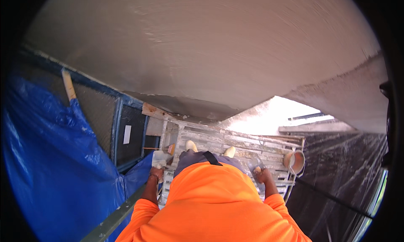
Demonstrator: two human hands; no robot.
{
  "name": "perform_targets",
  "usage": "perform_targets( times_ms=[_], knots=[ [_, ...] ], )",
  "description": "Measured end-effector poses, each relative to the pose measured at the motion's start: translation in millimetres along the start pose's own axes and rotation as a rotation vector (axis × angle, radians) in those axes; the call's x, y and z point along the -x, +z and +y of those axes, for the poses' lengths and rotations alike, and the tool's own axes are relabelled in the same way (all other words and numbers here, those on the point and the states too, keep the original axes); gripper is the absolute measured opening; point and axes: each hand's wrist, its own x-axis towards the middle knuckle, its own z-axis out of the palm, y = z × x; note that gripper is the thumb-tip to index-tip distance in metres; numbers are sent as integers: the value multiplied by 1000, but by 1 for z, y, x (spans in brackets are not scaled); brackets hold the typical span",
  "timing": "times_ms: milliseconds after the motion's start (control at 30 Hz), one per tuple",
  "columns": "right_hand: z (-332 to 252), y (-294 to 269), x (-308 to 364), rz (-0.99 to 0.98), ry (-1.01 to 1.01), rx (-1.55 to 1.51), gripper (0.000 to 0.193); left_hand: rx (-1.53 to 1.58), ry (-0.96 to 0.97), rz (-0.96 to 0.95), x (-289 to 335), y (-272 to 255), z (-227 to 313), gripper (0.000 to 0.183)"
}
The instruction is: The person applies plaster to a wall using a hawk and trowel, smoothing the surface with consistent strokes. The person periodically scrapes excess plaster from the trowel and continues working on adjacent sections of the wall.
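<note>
The fingers of the right hand, between 4 and 5 o'clock of the view, are grasping a trowel. Its flat, grey blade looks like metal, smooth and a little shiny, and it points toward 11 o'clock from the hand. The fingers of the left hand, near 7 o'clock, seem to be curled around a pale tool, which has a flat face and stands at 12 o'clock from this hand; its exact shape is too small to tell.

Just beside the pale tool, at its 2 o'clock, there is a small orange-and-yellow piece. Between the hands comes the orange cloth of a sweatshirt, and pale shoes stand on a platform of narrow slats, rough and spotted with whitish dirt.

At 2 o'clock from the right hand, on the platform, a round bucket has a thin handle and a reddish inner wall with greyish stains; what is at its bottom, I cannot tell.

Farther outward, at 12 o'clock, a broad grey-beige wall carries fine curved strokes and ridges. At 8 o'clock hangs a wrinkled blue tarpaulin, slightly glossy. At 4 o'clock is a dark, creased plastic sheet with whitish streaks.
</note>
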Motion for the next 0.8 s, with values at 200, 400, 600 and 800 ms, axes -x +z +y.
perform_targets(
  times_ms=[200,400,600,800],
  knots=[
    [52,-27,-18,239,-124,-117,49,-203,289,137,25,41,81,52],
    [91,-41,-34,391,-72,-242,39,-70,566,-127,64,97,218,37],
    [80,-66,-30,466,-181,-351,40,-172,816,-309,197,176,364,50],
    [47,-90,-10,442,-98,-650,63,-249,1065,-474,301,240,420,49]
  ],
)
